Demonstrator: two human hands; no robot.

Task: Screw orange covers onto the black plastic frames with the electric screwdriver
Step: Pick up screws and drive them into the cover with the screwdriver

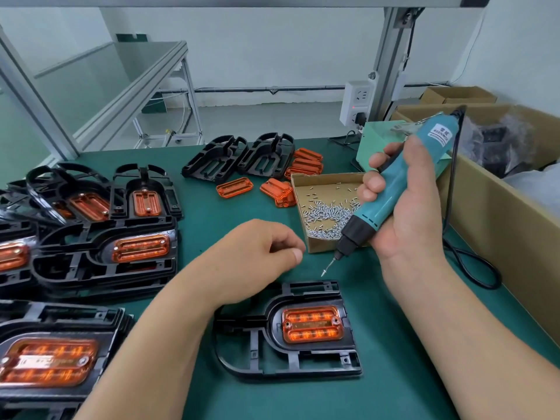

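One view only, head camera: right hand (pixel 416 207) is wrapping its fingers round the teal-bodied electric screwdriver (pixel 389 197), holding it tilted with the bit pointing down-left, and a small silver screw (pixel 325 271) is sitting on the bit tip. Left hand (pixel 257 250) is hovering with fingers loosely curled, nothing showing in it. Step in hand, as I judge it: carrying a loaded screw to the work. The black plastic frame (pixel 272 331) is lying flat on the green mat just below both hands, with the translucent orange rectangular cover (pixel 312 325) already seated in its recess; the screw tip is hanging just above the frame's far edge, not touching. Next move is probably calling for dropping the bit upright into a cover corner hole, the left hand steadying the frame. The brown cardboard screw tray (pixel 319 177) is sitting just behind the screwdriver.
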